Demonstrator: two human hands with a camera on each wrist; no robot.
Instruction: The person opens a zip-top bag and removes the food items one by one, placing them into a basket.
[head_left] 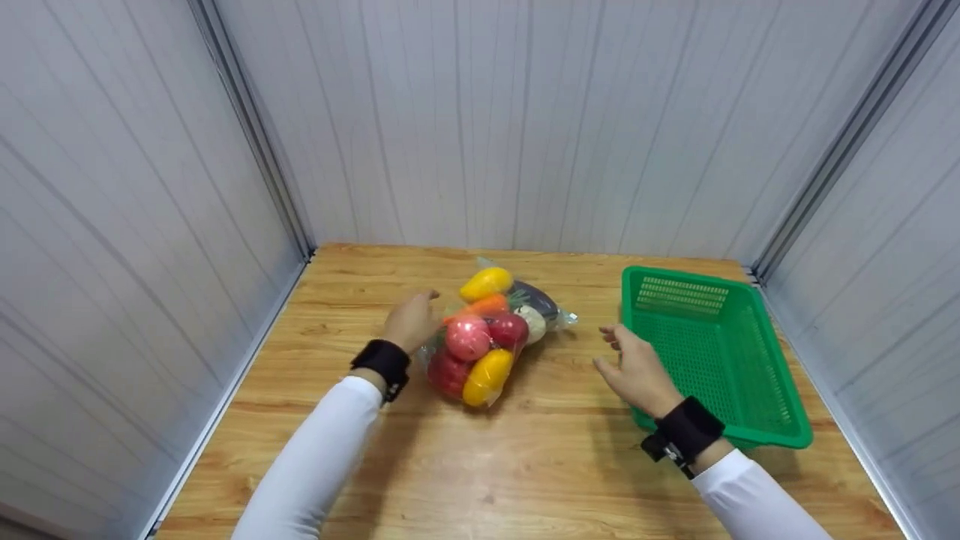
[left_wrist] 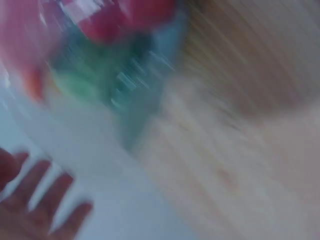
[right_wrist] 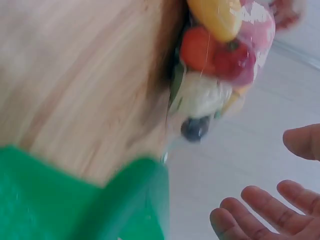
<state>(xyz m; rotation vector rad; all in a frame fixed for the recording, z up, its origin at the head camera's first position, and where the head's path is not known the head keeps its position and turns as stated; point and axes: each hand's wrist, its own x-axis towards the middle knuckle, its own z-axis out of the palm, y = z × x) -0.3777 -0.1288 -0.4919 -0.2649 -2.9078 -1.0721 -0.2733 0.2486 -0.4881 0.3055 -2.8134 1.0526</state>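
Note:
A clear plastic bag [head_left: 488, 391] of fruit and vegetables lies on the wooden table. Through the film I see yellow mango-like fruits [head_left: 487, 285], a carrot [head_left: 491, 305], a pink round fruit [head_left: 469, 337], red fruits [head_left: 508, 330], a whitish piece and a dark purple eggplant [head_left: 534, 298]. My left hand [head_left: 412, 322] is just left of the bag; in the blurred left wrist view its fingers [left_wrist: 55, 192] are spread and hold nothing. My right hand [head_left: 637, 371] hovers by the left rim of a green plastic basket [head_left: 787, 375], fingers loosely extended, holding nothing.
The basket stands at the table's right side, with perforated walls. Pale panel walls [head_left: 487, 127] enclose the wooden table [head_left: 480, 472] at the back, left and right. Bare wood shows between the bag and the basket and in front of them.

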